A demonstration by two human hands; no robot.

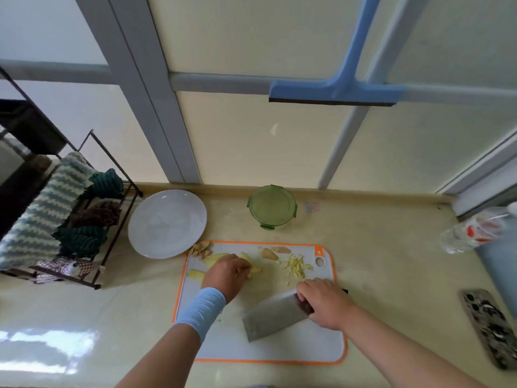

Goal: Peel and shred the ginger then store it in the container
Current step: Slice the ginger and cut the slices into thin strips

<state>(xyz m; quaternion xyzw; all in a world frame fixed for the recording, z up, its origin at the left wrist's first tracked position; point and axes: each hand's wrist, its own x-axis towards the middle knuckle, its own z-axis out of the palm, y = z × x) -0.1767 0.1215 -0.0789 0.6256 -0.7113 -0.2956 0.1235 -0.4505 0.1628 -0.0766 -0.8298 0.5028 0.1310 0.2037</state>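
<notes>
Under left hand (226, 273), ginger (255, 270) crosswise, cleaver (271, 315) diagonal

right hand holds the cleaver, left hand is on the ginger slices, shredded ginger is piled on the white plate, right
No: the head view shows the shredded ginger piled on the cutting board, not the white plate. The right hand does hold the cleaver and the left hand is on the ginger slices.

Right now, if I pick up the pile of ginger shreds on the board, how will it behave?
The ginger shreds are thin loose strips, so probably very light and apt to scatter. Being so thin, they likely bend easily.
</notes>
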